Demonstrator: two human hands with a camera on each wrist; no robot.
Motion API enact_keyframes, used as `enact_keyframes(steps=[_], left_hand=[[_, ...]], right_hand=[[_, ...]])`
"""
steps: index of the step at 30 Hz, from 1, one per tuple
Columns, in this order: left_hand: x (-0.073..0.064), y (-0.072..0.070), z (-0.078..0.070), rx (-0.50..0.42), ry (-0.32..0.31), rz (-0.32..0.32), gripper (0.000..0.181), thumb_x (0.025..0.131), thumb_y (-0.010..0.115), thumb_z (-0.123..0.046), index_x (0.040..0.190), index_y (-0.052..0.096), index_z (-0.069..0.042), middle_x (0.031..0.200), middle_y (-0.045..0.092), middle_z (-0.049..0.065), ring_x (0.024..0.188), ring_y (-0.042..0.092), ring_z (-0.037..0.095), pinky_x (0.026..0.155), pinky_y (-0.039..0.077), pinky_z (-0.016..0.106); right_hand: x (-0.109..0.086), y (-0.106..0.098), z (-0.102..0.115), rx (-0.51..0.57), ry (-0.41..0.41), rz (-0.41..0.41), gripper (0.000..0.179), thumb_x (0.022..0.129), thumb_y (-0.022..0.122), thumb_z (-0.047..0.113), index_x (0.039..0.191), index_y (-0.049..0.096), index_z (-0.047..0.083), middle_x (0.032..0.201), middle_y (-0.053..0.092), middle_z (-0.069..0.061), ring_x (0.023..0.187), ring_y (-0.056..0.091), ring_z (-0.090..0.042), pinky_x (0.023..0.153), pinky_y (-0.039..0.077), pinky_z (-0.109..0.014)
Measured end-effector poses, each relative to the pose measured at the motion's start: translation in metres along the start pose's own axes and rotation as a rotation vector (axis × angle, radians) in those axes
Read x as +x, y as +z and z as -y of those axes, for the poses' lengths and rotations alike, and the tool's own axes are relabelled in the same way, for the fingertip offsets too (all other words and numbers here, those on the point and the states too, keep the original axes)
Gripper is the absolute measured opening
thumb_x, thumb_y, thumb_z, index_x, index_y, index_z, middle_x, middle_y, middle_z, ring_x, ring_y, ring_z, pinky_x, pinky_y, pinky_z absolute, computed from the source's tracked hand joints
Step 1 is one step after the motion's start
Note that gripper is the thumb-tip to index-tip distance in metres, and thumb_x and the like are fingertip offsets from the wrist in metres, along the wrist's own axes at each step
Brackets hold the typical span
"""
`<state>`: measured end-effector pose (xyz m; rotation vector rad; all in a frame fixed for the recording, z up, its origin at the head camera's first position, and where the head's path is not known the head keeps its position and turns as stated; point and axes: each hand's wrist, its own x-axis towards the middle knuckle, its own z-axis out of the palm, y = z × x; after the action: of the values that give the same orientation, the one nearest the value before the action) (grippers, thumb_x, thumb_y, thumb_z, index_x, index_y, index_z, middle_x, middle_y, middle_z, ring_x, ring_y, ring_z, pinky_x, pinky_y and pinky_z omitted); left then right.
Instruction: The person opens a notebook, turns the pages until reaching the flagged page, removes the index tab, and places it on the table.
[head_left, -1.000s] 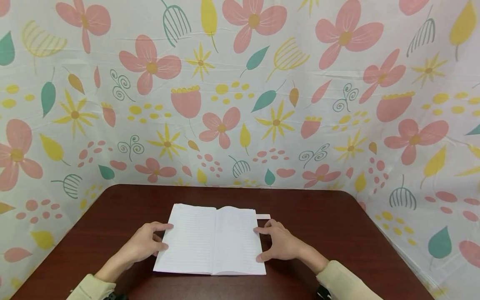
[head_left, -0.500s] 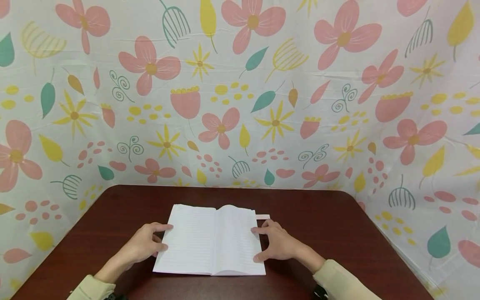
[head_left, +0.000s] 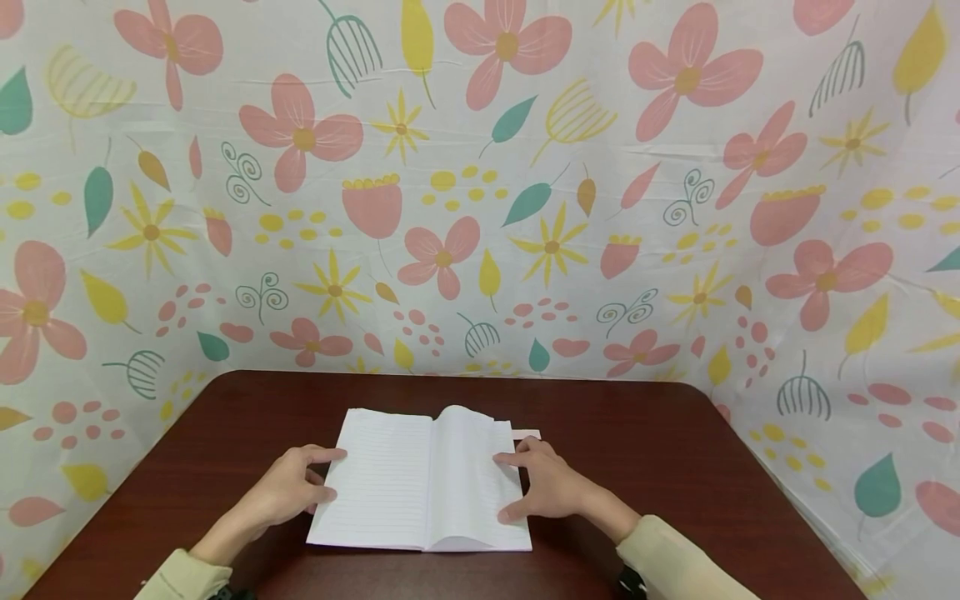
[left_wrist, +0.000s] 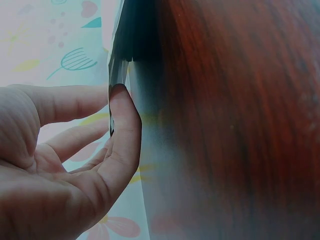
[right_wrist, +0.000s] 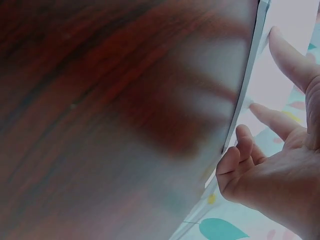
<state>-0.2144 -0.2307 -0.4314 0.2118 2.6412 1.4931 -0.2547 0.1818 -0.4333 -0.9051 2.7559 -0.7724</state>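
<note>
Where two pale sleeves (head_left: pixel 183 575) end, we find both hands at an open, lined notebook (head_left: pixel 378 483) on the dark table (head_left: pixel 645 442). The left hand (head_left: pixel 285 483) grips its left edge; the right hand (head_left: pixel 551 483) presses thumb and index, extended, on the bowed right page (head_left: pixel 465 492). We judge that pushing harder could crease it or gather several sheets. A pale strip (head_left: pixel 527 434) (perhaps a bookmark) juts beside the right fingers, possibly in their way; flowered fabric (head_left: pixel 480 167) hangs behind.
</note>
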Motion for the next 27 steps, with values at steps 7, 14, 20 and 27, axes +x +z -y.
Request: enact_keyframes(steps=[7, 14, 20, 27], left_hand=[[0.001, 0.001, 0.0, 0.001, 0.0, -0.001, 0.052, 0.082, 0.079, 0.011, 0.133, 0.067, 0.009, 0.133, 0.058, 0.027, 0.081, 0.066, 0.023, 0.059, 0.06, 0.039], [0.001, -0.001, 0.002, 0.0, 0.021, 0.014, 0.052, 0.083, 0.079, 0.01, 0.133, 0.066, 0.01, 0.132, 0.058, 0.028, 0.08, 0.066, 0.024, 0.059, 0.06, 0.039], [0.001, 0.0, 0.001, 0.006, 0.004, 0.002, 0.052, 0.083, 0.08, 0.01, 0.133, 0.067, 0.009, 0.133, 0.059, 0.026, 0.081, 0.066, 0.023, 0.06, 0.06, 0.039], [0.001, 0.0, 0.002, 0.005, 0.003, 0.0, 0.052, 0.083, 0.08, 0.01, 0.133, 0.067, 0.009, 0.133, 0.059, 0.026, 0.08, 0.065, 0.023, 0.059, 0.06, 0.039]], right_hand=[[0.004, 0.0, 0.002, 0.025, 0.013, -0.001, 0.077, 0.077, 0.095, 0.036, 0.142, 0.067, 0.006, 0.116, 0.051, -0.01, 0.104, 0.044, -0.025, 0.081, 0.042, -0.038], [0.009, 0.001, 0.0, 0.051, -0.014, 0.001, 0.074, 0.081, 0.092, 0.036, 0.142, 0.066, 0.003, 0.115, 0.051, -0.009, 0.102, 0.043, -0.024, 0.08, 0.042, -0.035], [0.011, 0.0, 0.003, 0.082, -0.025, -0.002, 0.072, 0.081, 0.092, 0.034, 0.141, 0.067, 0.004, 0.113, 0.051, -0.009, 0.102, 0.044, -0.024, 0.081, 0.042, -0.036], [0.015, 0.001, 0.007, 0.095, -0.03, 0.016, 0.068, 0.085, 0.09, 0.032, 0.142, 0.066, 0.005, 0.114, 0.052, -0.01, 0.105, 0.046, -0.026, 0.085, 0.043, -0.038]])
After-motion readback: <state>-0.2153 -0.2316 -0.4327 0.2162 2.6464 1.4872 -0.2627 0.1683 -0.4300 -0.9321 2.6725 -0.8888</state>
